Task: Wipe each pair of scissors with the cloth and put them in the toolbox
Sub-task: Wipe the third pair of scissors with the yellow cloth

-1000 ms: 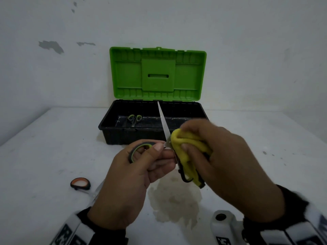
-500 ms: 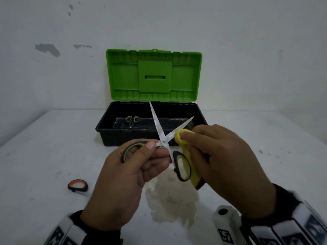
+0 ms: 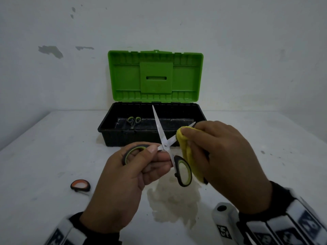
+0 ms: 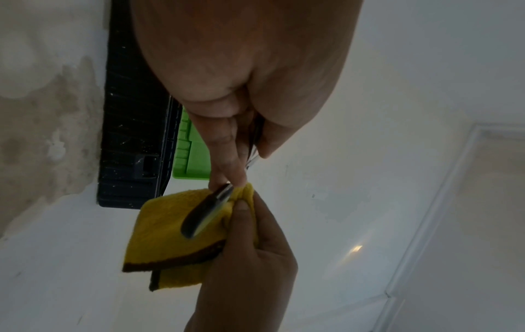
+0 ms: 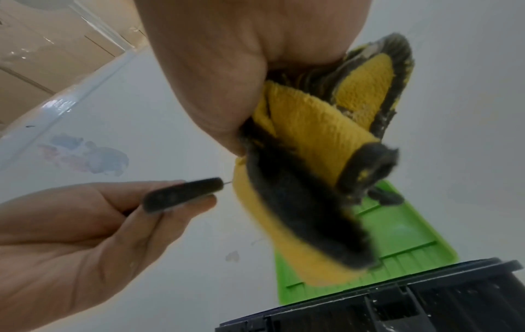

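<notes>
My left hand [image 3: 141, 161] grips one black-and-green handle of a pair of scissors [image 3: 165, 145] held above the table, blades spread apart. One blade points up toward the toolbox; the other runs right into the yellow cloth [image 3: 187, 152]. My right hand [image 3: 219, 156] pinches that folded cloth around the right blade, whose tip shows past the cloth. The free handle loop [image 3: 184, 171] hangs below. In the left wrist view the cloth [image 4: 170, 235] sits behind a handle [image 4: 207, 211]. The open toolbox [image 3: 113, 138], black with a green lid [image 3: 155, 76], holds a small pair of scissors [image 3: 134, 121].
An orange-and-black handle of another pair of scissors [image 3: 80, 186] lies on the white table at the left, partly hidden by my left forearm. A stained patch [image 3: 173, 206] marks the table below my hands. A white wall stands close behind the toolbox.
The scissors went from nearly closed to spread apart. My right hand with the cloth slid outward along the right blade toward its tip. The left hand kept its grip.
</notes>
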